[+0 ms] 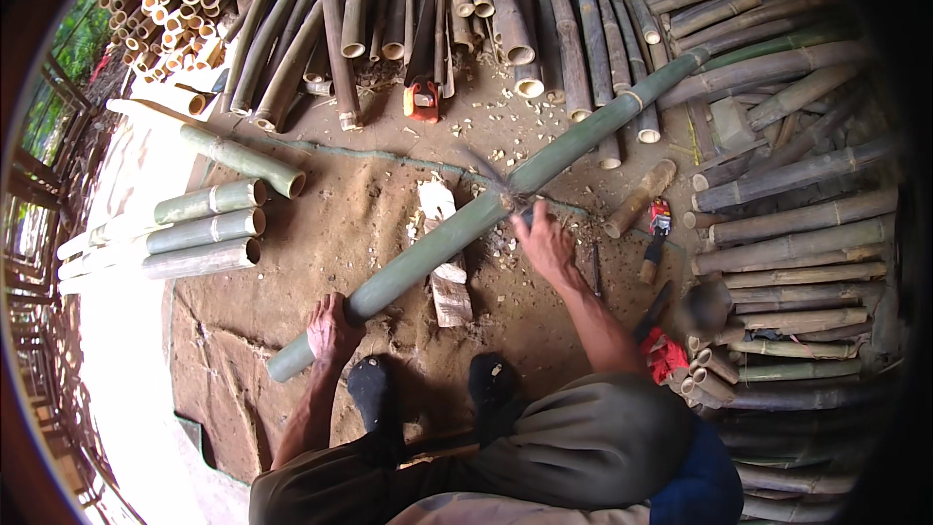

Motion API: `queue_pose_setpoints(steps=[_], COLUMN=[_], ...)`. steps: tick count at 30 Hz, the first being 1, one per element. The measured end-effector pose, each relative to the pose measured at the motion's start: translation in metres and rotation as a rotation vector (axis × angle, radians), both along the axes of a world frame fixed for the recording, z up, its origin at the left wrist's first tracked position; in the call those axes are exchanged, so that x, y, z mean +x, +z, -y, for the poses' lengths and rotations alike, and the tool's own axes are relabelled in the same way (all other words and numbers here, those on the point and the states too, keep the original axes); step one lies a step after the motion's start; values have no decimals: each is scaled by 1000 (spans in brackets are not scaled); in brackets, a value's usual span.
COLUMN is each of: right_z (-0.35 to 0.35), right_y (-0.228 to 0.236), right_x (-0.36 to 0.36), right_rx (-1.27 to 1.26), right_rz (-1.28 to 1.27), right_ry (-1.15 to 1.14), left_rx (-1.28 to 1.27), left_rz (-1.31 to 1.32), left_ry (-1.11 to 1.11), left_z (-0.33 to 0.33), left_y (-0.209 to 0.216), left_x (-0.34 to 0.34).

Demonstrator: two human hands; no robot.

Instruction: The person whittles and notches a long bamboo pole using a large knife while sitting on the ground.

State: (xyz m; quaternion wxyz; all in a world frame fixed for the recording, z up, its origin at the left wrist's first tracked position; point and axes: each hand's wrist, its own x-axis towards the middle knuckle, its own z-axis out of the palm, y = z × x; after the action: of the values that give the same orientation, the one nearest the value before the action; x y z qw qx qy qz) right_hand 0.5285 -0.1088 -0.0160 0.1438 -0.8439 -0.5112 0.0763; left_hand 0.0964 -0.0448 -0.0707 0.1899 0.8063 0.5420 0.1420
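A long green bamboo pole [437, 246] slants across the middle from lower left to upper right. My left hand [333, 331] is wrapped round it near its lower-left end. My right hand [546, 245] is closed round the dark handle of a bladed tool [481, 165]. The tool lies across the pole at a node, its blurred dark blade pointing up and left; its exact kind is unclear. A pale, chipped wood block [451, 294] lies beneath the pole, between my hands, partly hidden by it.
Cut bamboo sections [209, 227] lie at left. Bamboo poles [501, 10] line the far side; more poles [807, 214] are stacked at right. An orange-and-black tool [422, 100] rests far off. A red-and-black tool [660, 219] lies right of my hand. Shavings litter the brown mat [321, 204].
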Motion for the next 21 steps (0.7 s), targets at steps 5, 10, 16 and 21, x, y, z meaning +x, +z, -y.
queue_pose_setpoints(steps=[5,10,16,21], right_z=[-2,15,21,19], right_y=[1,-13,-29,-24], right_x=[-22,-10,-53,-8], right_rx=[-113,-32,59,99], right_rz=[-81,161,9,82], right_ry=[194,283,350,106], left_rx=[-95,-119,-144,-198], left_rz=[-34,-13,-24,-36], left_ry=[24,-36,-31,-48], left_z=[-7,-12,-16,-20], left_y=[2,6,9,14], left_x=[-20,-11,-18,-8])
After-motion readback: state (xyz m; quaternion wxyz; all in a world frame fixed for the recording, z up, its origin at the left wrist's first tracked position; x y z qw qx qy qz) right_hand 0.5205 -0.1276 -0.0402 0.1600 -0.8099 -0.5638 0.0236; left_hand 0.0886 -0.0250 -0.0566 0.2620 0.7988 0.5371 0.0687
